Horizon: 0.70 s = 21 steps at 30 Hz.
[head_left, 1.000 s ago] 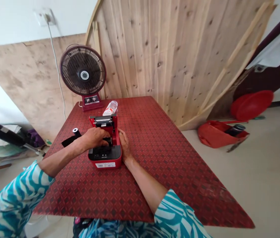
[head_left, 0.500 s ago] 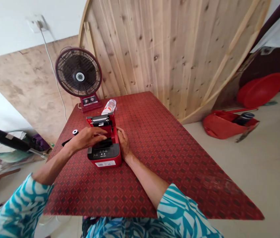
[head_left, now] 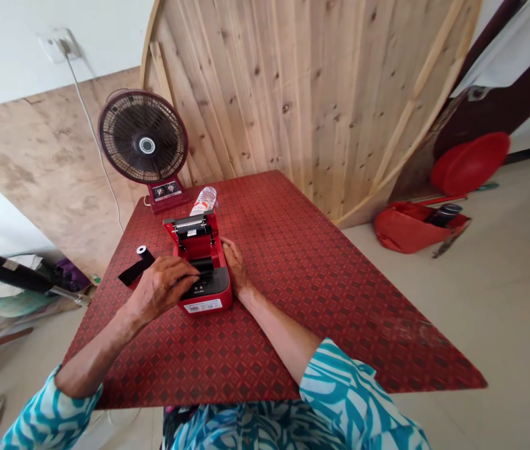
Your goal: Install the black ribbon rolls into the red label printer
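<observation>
head view: clock positions are centred on the red-and-black box-shaped device (head_left: 219, 279), standing on the red diamond-patterned tabletop (head_left: 293, 281). blue-and-white patterned sleeves (head_left: 354, 394) enter at 5 and 7 o'clock. left hand (head_left: 164, 286), at 8 o'clock: fingers bent, tips at the device's black front cover (head_left: 209, 287); whether they pinch anything cannot be told. right hand (head_left: 237, 265), at 3 o'clock: laid against the device's side, fingers partly hidden; firmness of grip cannot be told. behind the front cover lies a black cylindrical roll (head_left: 202, 264); the hinged lid (head_left: 192, 230) stands raised at 12 o'clock. a small black roll with a white end (head_left: 142, 251) lies at 9 to 10 o'clock, a flat black strip (head_left: 131, 274) just beside it. beyond the lid, at 12 o'clock: a clear plastic bottle (head_left: 204, 201). farther, at 11 o'clock: a maroon round-caged fan (head_left: 127, 140).
</observation>
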Tool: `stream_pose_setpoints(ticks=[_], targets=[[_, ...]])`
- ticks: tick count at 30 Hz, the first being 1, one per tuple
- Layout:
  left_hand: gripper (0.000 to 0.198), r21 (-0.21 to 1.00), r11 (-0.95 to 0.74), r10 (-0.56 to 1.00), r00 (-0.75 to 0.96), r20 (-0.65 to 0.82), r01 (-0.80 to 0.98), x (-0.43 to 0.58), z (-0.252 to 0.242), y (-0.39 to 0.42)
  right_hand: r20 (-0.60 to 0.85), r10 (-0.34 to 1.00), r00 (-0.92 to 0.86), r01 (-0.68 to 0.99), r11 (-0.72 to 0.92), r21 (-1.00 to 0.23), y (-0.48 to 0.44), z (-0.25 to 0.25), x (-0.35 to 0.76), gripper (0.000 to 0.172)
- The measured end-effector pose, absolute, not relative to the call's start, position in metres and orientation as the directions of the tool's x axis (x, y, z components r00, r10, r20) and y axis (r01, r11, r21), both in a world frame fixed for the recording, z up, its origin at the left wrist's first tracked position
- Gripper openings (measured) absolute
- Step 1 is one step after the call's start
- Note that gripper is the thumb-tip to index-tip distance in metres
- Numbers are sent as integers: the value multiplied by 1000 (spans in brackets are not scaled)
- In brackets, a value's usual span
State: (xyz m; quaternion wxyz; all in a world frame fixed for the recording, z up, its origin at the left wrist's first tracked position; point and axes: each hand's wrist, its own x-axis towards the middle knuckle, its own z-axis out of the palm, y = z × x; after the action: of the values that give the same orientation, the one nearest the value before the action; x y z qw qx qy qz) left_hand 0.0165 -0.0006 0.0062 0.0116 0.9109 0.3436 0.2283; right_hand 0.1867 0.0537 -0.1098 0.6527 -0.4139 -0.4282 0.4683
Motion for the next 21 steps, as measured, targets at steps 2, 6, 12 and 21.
stream_pose_setpoints(ticks=[2,6,12,21], targets=[[15,121,-782,594,673,440,611,18,7,-11,164,967,197,-266,214,-940,55,-111,187,33],[13,27,-790,548,685,479,613,17,3,-30,150,967,205,-264,202,-943,57,-113,187,32],[16,-47,-773,520,674,525,633,18,-7,-43,167,964,205,-257,218,-942,55,-117,186,35],[18,-103,-732,461,602,652,673,15,-22,-50,247,945,216,-277,302,-912,107,-79,189,40]])
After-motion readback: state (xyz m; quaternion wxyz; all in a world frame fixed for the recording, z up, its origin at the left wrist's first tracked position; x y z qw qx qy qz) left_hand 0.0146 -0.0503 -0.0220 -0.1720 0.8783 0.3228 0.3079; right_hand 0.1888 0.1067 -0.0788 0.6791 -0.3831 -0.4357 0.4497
